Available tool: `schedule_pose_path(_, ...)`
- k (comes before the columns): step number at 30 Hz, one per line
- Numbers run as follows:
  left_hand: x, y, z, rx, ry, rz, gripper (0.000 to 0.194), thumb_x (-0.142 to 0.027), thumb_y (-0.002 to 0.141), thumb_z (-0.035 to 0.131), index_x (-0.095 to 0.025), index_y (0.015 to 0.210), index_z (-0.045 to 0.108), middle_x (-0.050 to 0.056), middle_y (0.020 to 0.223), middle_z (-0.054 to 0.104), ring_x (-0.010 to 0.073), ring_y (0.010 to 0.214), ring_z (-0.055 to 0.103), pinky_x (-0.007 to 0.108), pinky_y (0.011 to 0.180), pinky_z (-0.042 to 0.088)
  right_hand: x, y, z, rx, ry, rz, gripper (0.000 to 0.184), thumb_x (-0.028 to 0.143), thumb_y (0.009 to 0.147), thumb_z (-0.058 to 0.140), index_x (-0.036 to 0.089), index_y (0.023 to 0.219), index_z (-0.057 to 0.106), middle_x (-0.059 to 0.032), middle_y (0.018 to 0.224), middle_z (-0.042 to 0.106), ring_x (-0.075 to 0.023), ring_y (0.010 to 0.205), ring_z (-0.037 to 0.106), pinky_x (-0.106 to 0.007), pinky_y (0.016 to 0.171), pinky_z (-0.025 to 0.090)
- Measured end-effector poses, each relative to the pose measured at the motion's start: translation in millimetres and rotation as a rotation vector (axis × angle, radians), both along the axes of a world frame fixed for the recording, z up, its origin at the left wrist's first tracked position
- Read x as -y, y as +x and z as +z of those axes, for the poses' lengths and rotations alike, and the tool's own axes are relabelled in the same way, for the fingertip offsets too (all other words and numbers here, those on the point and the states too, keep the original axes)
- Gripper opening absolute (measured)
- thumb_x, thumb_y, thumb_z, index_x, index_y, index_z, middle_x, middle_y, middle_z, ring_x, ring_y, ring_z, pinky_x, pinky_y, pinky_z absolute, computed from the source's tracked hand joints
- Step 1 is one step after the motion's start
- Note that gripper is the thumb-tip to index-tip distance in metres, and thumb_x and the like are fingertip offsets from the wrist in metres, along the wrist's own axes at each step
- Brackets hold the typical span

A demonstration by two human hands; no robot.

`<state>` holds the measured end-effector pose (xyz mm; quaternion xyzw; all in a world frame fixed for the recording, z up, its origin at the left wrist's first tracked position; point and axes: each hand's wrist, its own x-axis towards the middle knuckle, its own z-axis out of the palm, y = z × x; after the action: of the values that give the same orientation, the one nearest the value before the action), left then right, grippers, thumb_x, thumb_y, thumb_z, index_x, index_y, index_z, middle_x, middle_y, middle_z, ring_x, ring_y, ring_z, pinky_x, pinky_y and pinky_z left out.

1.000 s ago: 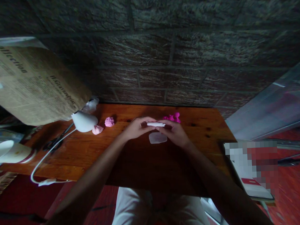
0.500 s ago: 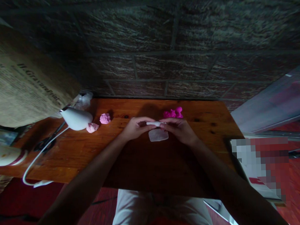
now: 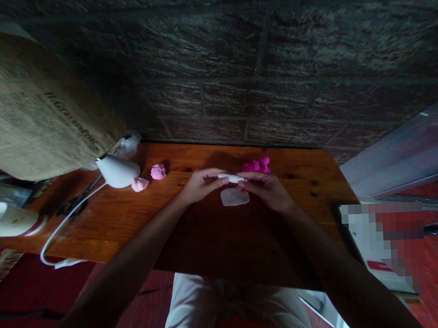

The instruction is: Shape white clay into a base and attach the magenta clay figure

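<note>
Between both hands is a small white roll point(image 3: 231, 178), perhaps of modelling clay, pinched at either end. My left hand point(image 3: 204, 185) closes its thumb and fingers on the left end. At the right end, my right hand point(image 3: 264, 187) grips it the same way. Just below the roll, a flat whitish translucent piece point(image 3: 235, 197) lies on the wooden table point(image 3: 193, 237). Behind my right hand sits a bright magenta lumpy shape point(image 3: 256, 165). Off to the left are a pink textured ball point(image 3: 158, 172) and a paler pink lump point(image 3: 140, 184).
A white rounded device point(image 3: 118, 171) with a white cable point(image 3: 58, 234) stands left, near dark scissors point(image 3: 72, 205). A paper cup point(image 3: 14, 220) lies at the far left. A printed brown paper bag point(image 3: 50, 113) leans there. A brick wall point(image 3: 222, 62) rises behind the table.
The white roll has tilted slightly, its left end now higher, with both hands still holding it. The whole view has shifted a little, so things appear slightly further right.
</note>
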<state>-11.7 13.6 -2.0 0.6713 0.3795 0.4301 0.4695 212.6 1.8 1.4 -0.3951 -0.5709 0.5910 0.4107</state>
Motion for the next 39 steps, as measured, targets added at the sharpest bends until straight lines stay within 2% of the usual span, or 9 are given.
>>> schedule_pose_path(9, 4.8, -3.2, 9.7, 0.027, -0.058, -0.035, 0.028, -0.035, 0.082, 0.072, -0.017, 0.104, 0.073, 0.003, 0.08, 0.072, 0.0098, 0.063, 0.059, 0.022, 0.062, 0.049, 3.3, 5.2, 12.0, -0.072, -0.1, 0.208, 0.036, 0.034, 0.072, 0.081, 0.027, 0.107, 0.076, -0.001, 0.093, 0.079, -0.0144, 0.078, 0.073, -0.03, 0.076, 0.059)
schedule_pose_path(14, 7.1, 0.6, 3.8, 0.074, -0.109, -0.09, 0.034, -0.041, 0.08, 0.074, -0.016, 0.102, 0.073, 0.002, 0.076, 0.071, 0.0102, 0.062, 0.06, 0.022, 0.061, 0.049, 4.0, 3.7, 7.4, -0.065, -0.099, 0.155, 0.03, 0.036, 0.071, 0.083, 0.024, 0.098, 0.077, -0.0002, 0.083, 0.078, -0.0135, 0.072, 0.071, -0.028, 0.073, 0.058)
schedule_pose_path(17, 9.1, 2.2, -0.5, 0.078, -0.106, -0.102, 0.035, -0.043, 0.078, 0.076, -0.014, 0.098, 0.074, 0.005, 0.082, 0.074, 0.0125, 0.066, 0.065, 0.023, 0.063, 0.052, 5.5, 0.4, 4.8, -0.072, -0.123, 0.159, 0.038, 0.037, 0.07, 0.083, 0.024, 0.105, 0.075, 0.0013, 0.079, 0.076, -0.0134, 0.071, 0.071, -0.028, 0.073, 0.058)
schedule_pose_path(19, 10.0, 2.1, -2.6, 0.063, -0.082, -0.105, 0.035, -0.043, 0.078, 0.077, -0.014, 0.098, 0.075, 0.007, 0.09, 0.076, 0.0152, 0.075, 0.069, 0.025, 0.069, 0.055, 6.9, -2.1, 3.8, -0.072, -0.155, 0.201, 0.043, 0.038, 0.069, 0.084, 0.023, 0.108, 0.074, 0.0012, 0.08, 0.076, -0.0134, 0.073, 0.071, -0.028, 0.074, 0.058)
schedule_pose_path(23, 10.0, 0.6, -5.2, 0.009, 0.012, -0.108, 0.034, -0.042, 0.078, 0.077, -0.015, 0.1, 0.076, 0.009, 0.1, 0.078, 0.0192, 0.086, 0.073, 0.028, 0.078, 0.059, 8.6, -6.2, 3.0, -0.084, -0.171, 0.268, 0.038, 0.037, 0.07, 0.084, 0.018, 0.101, 0.075, -0.0001, 0.083, 0.075, -0.0121, 0.074, 0.07, -0.024, 0.071, 0.058)
schedule_pose_path(28, 12.6, 1.4, -4.9, -0.037, 0.166, -0.08, 0.033, -0.036, 0.082, 0.074, -0.017, 0.109, 0.075, 0.009, 0.106, 0.077, 0.0194, 0.092, 0.074, 0.027, 0.083, 0.059, 9.7, -7.5, 3.4, -0.106, -0.143, 0.226, 0.03, 0.034, 0.072, 0.083, 0.018, 0.096, 0.075, 0.0007, 0.077, 0.074, -0.0099, 0.067, 0.067, -0.021, 0.064, 0.056)
schedule_pose_path(31, 16.6, 4.3, -3.5, -0.075, 0.198, -0.055, 0.035, -0.036, 0.085, 0.071, -0.018, 0.115, 0.073, 0.008, 0.11, 0.077, 0.0193, 0.093, 0.074, 0.027, 0.083, 0.059, 10.1, -7.7, 2.4, -0.109, -0.13, 0.206, 0.025, 0.034, 0.072, 0.083, 0.018, 0.09, 0.075, 0.0014, 0.073, 0.072, -0.0084, 0.062, 0.065, -0.02, 0.06, 0.053)
schedule_pose_path(35, 18.2, 8.0, -2.5, -0.047, 0.211, -0.036, 0.036, -0.035, 0.089, 0.065, -0.016, 0.12, 0.069, 0.009, 0.108, 0.077, 0.0176, 0.091, 0.073, 0.026, 0.082, 0.059, 9.3, -8.4, 1.7, -0.109, -0.152, 0.186, 0.029, 0.036, 0.072, 0.083, 0.018, 0.092, 0.073, 0.0033, 0.064, 0.069, -0.0075, 0.055, 0.061, -0.018, 0.053, 0.049)
schedule_pose_path(39, 17.3, 9.0, -2.6, -0.029, 0.252, -0.013, 0.029, -0.033, 0.089, 0.066, -0.015, 0.112, 0.071, 0.009, 0.101, 0.077, 0.0166, 0.087, 0.073, 0.025, 0.079, 0.059, 10.1, -8.9, 3.2, -0.174, -0.251, 0.183, 0.033, 0.037, 0.069, 0.085, 0.017, 0.092, 0.073, 0.0036, 0.064, 0.068, -0.0067, 0.053, 0.06, -0.017, 0.05, 0.047)
